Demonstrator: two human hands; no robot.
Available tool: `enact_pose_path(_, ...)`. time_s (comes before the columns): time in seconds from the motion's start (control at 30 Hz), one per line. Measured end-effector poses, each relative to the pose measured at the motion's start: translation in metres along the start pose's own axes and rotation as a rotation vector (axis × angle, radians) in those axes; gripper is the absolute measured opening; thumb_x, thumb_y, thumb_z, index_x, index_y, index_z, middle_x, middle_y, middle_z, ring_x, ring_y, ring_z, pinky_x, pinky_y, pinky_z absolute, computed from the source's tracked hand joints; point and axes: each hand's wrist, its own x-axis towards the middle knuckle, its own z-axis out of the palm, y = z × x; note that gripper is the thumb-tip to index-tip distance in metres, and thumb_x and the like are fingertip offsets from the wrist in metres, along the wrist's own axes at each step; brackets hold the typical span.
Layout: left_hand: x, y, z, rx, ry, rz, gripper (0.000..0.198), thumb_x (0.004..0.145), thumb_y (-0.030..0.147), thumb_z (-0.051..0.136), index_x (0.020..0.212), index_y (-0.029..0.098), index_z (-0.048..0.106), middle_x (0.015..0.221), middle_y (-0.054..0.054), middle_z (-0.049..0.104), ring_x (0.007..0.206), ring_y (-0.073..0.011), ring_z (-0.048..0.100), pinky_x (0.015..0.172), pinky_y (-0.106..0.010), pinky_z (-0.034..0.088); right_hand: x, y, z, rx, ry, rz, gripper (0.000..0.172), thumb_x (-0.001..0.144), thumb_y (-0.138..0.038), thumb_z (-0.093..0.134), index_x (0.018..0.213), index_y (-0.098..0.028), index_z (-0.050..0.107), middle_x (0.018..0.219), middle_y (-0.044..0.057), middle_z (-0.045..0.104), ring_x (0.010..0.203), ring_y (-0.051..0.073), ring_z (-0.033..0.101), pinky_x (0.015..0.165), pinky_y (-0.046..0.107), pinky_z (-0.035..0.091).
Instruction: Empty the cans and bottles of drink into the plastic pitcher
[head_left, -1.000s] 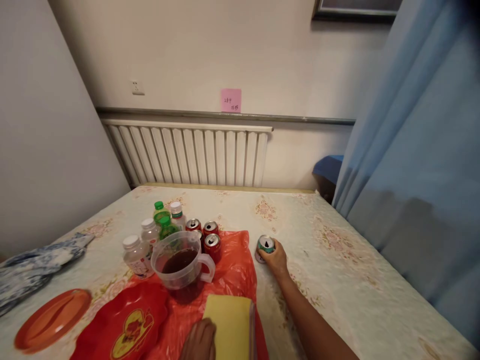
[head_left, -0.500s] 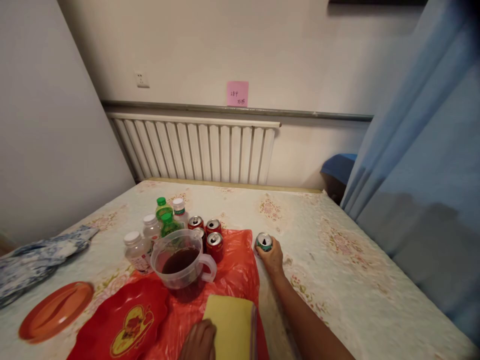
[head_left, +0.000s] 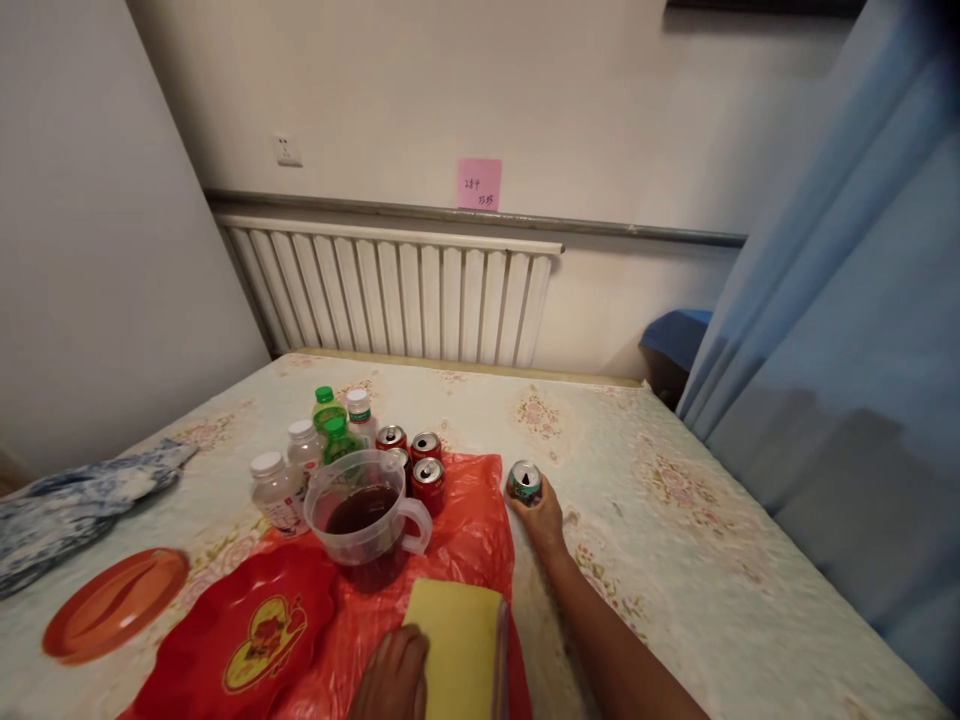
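Observation:
My right hand (head_left: 544,518) is wrapped round an open green drink can (head_left: 524,482), which stands upright on the flowered tablecloth just right of the red plastic sheet. My left hand (head_left: 391,676) lies palm down at the left edge of a folded yellow cloth (head_left: 455,648), its fingertips touching that edge. Beyond it, a clear plastic jug (head_left: 360,540) of dark liquid has its handle turned right. Several opened red cans (head_left: 428,487) are grouped behind the jug. A red scalloped tray (head_left: 202,640) with a gold heart print is left of my left hand.
Several capped bottles (head_left: 277,495), white and green, stand left of the jug. Under the jug is the red plastic sheet (head_left: 480,530). An orange lid (head_left: 112,605) and a blue-white patterned cloth (head_left: 82,510) lie at the left. A blue curtain (head_left: 840,400) hangs on the right.
The view has tilted and shifted slightly. My right hand still grips the green can, and my left hand stays at the yellow cloth. Nothing else has visibly moved.

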Motion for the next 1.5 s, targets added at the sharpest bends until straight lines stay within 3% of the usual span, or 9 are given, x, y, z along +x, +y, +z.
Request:
enact_pose_path(0.2, -0.005, -0.002, 0.006, -0.051, -0.002, -0.019, 0.029, 0.084, 0.011, 0.046, 0.108, 0.022, 0.058, 0.1, -0.007, 0.067, 0.094, -0.0223, 0.065, 0.084, -0.033, 0.053, -0.006, 0.002, 0.0, 0.013, 0.018, 0.079, 0.072, 0.053, -0.041, 0.074, 0.119, -0.014, 0.06, 0.102, 0.011, 0.071, 0.09, 0.025, 0.066, 0.078, 0.033, 0.052)
enact_pose_path(0.37, 0.001, 0.012, -0.007, -0.112, -0.124, -0.135, 0.029, 0.083, 0.007, 0.044, 0.103, 0.021, 0.059, 0.101, -0.008, 0.064, 0.096, -0.0235, 0.061, 0.086, -0.037, 0.052, -0.028, -0.003, -0.014, -0.002, 0.078, 0.201, 0.074, 0.063, -0.044, 0.062, 0.126, -0.006, 0.053, 0.102, 0.017, 0.07, 0.084, 0.026, 0.066, 0.079, 0.037, 0.052)
enact_pose_path(0.5, 0.008, 0.022, -0.019, -0.153, -0.236, -0.221, 0.029, 0.083, 0.005, 0.041, 0.1, 0.019, 0.06, 0.1, -0.009, 0.062, 0.095, -0.0237, 0.058, 0.087, -0.041, 0.051, -0.071, -0.031, -0.026, 0.028, 0.042, 0.203, 0.058, 0.073, -0.041, 0.051, 0.122, -0.01, 0.057, 0.099, 0.014, 0.071, 0.087, 0.025, 0.067, 0.084, 0.037, 0.051)
enact_pose_path(0.67, 0.011, 0.027, -0.026, -0.204, -0.296, -0.289, 0.027, 0.085, 0.004, 0.039, 0.097, 0.018, 0.059, 0.1, -0.008, 0.059, 0.098, -0.0236, 0.053, 0.09, -0.042, 0.047, -0.148, -0.073, -0.035, 0.091, -0.166, 0.172, 0.041, 0.08, -0.041, 0.053, 0.11, -0.015, 0.063, 0.086, 0.008, 0.073, 0.078, 0.023, 0.069, 0.073, 0.032, 0.054)
enact_pose_path(0.83, 0.012, 0.028, -0.03, -0.365, -0.282, -0.342, 0.026, 0.084, 0.005, 0.04, 0.095, 0.018, 0.059, 0.101, -0.008, 0.057, 0.1, -0.0244, 0.049, 0.093, -0.044, 0.043, -0.198, -0.071, -0.039, 0.013, -0.273, 0.014, 0.034, 0.084, -0.035, 0.05, 0.108, -0.017, 0.065, 0.092, 0.009, 0.073, 0.081, 0.023, 0.069, 0.073, 0.033, 0.055)
enact_pose_path(1.07, 0.01, 0.025, -0.041, -0.544, -0.218, -0.409, 0.021, 0.083, 0.012, 0.045, 0.092, 0.02, 0.062, 0.101, -0.007, 0.06, 0.099, -0.0225, 0.052, 0.094, -0.039, 0.044, -0.21, -0.044, -0.029, -0.106, -0.269, -0.276, 0.032, 0.086, -0.026, 0.045, 0.111, -0.017, 0.062, 0.101, 0.012, 0.07, 0.09, 0.023, 0.068, 0.081, 0.036, 0.055)
enact_pose_path(1.2, -0.008, 0.013, -0.063, -0.655, -0.103, -0.626, 0.015, 0.084, 0.028, 0.049, 0.086, 0.02, 0.062, 0.093, -0.007, 0.062, 0.092, -0.0237, 0.056, 0.088, -0.04, 0.046, -0.21, -0.043, -0.027, -0.141, -0.239, -0.312, 0.031, 0.086, -0.024, 0.043, 0.11, -0.016, 0.062, 0.1, 0.012, 0.07, 0.09, 0.024, 0.068, 0.08, 0.037, 0.056)
enact_pose_path(1.4, -0.041, -0.018, -0.093, -0.878, 0.087, -1.143, 0.04, 0.076, 0.059, 0.057, 0.074, 0.019, 0.056, 0.068, -0.002, 0.06, 0.067, -0.0207, 0.06, 0.065, -0.034, 0.052, -0.21, -0.049, -0.029, -0.147, -0.248, -0.315, 0.031, 0.085, -0.025, 0.044, 0.107, -0.017, 0.063, 0.096, 0.011, 0.071, 0.086, 0.023, 0.068, 0.078, 0.036, 0.056)
enact_pose_path(1.5, -0.048, -0.029, -0.102, -1.02, 0.173, -1.38, 0.043, 0.075, 0.061, 0.061, 0.079, 0.018, 0.055, 0.069, -0.002, 0.064, 0.063, -0.0181, 0.065, 0.062, -0.031, 0.054, -0.21, -0.052, -0.03, -0.135, -0.238, -0.31, 0.03, 0.084, -0.027, 0.044, 0.104, -0.018, 0.064, 0.094, 0.011, 0.071, 0.085, 0.024, 0.067, 0.077, 0.037, 0.056)
